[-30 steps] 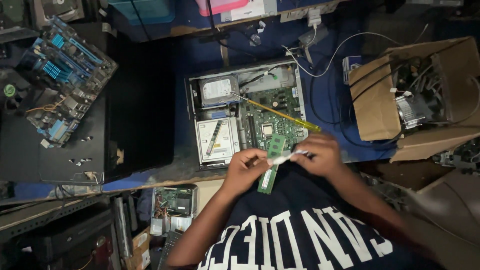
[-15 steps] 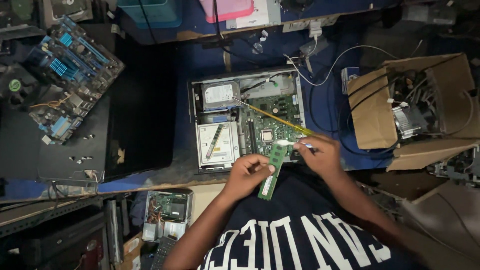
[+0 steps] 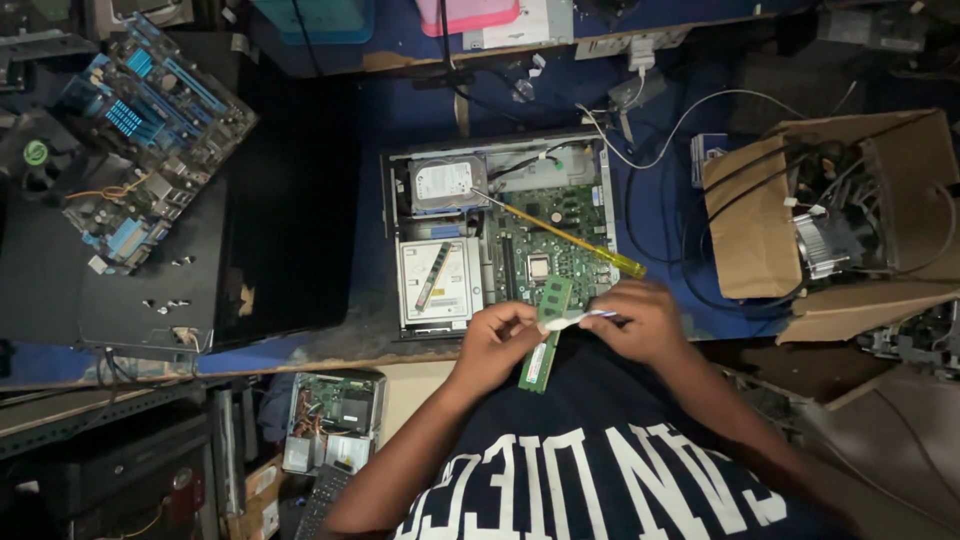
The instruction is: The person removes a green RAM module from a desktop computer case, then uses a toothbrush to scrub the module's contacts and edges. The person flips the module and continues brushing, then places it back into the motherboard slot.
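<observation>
While the left hand (image 3: 497, 343) grips a green memory stick (image 3: 545, 335), the right hand (image 3: 640, 322) pinches what looks like a white brush (image 3: 570, 320).

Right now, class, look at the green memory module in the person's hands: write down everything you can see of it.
The memory module is a long, narrow green circuit board, apparently with dark chips along its face. It is held at a slant above the front edge of the open computer case, upper end over the motherboard, lower end toward the person's shirt. The left hand grips it at the middle. The right hand holds a small white object against its upper part; what that object is cannot be told.
</observation>
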### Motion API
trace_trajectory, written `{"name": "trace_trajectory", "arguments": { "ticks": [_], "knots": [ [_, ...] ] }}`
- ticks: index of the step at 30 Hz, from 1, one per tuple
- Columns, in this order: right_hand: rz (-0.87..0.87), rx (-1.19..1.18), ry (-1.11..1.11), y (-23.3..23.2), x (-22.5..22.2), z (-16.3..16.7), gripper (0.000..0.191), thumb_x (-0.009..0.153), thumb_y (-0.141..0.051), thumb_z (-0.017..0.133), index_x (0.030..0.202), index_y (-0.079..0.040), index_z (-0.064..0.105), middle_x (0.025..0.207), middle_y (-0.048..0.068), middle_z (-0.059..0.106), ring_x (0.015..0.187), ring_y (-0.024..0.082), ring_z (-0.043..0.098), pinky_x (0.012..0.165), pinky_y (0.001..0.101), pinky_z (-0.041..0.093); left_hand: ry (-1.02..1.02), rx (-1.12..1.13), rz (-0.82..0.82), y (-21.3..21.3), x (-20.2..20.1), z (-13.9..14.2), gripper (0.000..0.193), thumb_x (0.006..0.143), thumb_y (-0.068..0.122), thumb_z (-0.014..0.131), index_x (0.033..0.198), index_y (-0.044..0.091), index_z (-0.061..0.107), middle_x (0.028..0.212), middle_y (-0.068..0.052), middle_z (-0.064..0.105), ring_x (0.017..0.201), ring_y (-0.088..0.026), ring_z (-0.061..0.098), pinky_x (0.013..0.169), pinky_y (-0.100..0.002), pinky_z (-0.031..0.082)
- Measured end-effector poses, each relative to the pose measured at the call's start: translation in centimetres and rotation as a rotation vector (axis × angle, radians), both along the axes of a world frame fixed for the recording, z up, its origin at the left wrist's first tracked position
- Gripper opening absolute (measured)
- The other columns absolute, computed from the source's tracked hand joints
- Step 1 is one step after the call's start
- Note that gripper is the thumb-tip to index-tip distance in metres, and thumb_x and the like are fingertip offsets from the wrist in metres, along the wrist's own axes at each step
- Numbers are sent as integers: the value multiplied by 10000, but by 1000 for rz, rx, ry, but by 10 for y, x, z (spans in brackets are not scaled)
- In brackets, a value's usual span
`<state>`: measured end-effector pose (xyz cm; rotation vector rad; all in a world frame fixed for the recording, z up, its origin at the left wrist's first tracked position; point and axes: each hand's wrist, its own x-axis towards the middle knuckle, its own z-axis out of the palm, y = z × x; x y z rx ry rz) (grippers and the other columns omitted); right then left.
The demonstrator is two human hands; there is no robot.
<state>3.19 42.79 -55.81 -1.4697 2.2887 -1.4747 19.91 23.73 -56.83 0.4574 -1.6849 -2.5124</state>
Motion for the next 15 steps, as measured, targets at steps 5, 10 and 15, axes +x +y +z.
{"name": "trace_trajectory", "arguments": {
  "ticks": [5, 10, 15],
  "knots": [
    [-190, 99, -191, 5, -5, -11, 119, 820, -104, 844, 875, -34, 765, 789, 92, 733, 626, 191, 683, 573, 323, 512, -24, 77, 11, 0, 1, 1, 90, 943, 36, 722, 1018, -10, 706, 851, 14, 699, 723, -22, 583, 639, -194, 451],
    [153, -61, -66, 6, -4, -18, 138, 776, -126, 838, 837, -45, 743, 785, 88, 723, 680, 182, 692, 620, 306, 528, -13, 36, 17, -1, 2, -3, 106, 944, 45, 729, 1034, -8, 713, 839, 23, 677, 705, -8, 540, 619, -182, 411],
    [-161, 93, -296, 5, -3, -17, 110, 874, -130, 822, 850, -43, 760, 733, 84, 715, 610, 204, 670, 575, 338, 506, -8, 50, 22, -1, 5, -5, 88, 963, 49, 743, 1018, -13, 713, 813, 29, 647, 685, -8, 520, 601, -184, 394]
  ]
}}
